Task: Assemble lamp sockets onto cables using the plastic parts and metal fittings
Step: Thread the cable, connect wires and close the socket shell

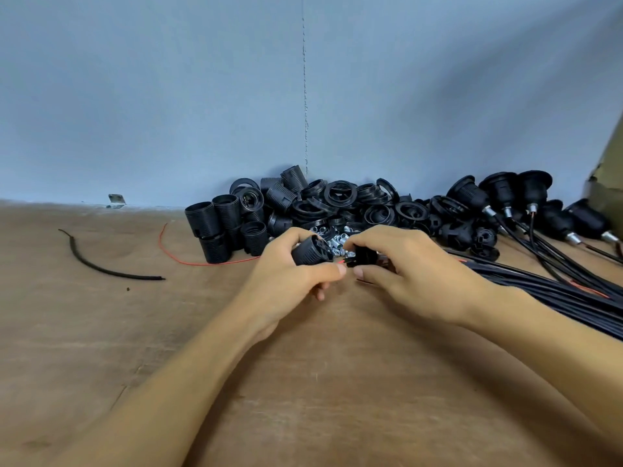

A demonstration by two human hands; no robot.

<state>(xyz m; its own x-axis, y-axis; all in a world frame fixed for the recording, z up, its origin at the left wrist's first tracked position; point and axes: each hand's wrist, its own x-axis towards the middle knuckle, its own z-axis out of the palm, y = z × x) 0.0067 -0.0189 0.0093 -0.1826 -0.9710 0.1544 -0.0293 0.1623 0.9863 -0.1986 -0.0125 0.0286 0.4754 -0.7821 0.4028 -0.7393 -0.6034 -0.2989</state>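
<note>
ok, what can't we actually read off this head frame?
- Black part in the right hand: head view, fingers cover most of it; type unclear.
- Red wire tip: head view, too small to see where it goes.
- Socket body in the left hand: underside hidden by the palm.
- Cable bundle: cut off by the right edge.
- Metal fittings: partly behind both hands.

A plain blue-grey wall (168, 96) stands behind, with a thin vertical seam (305, 96) in it. Below is a brown wooden worktop (84, 332). A small metal bracket (116, 200) sits where they meet. Brown cardboard (610, 183) shows at the right edge.
</note>
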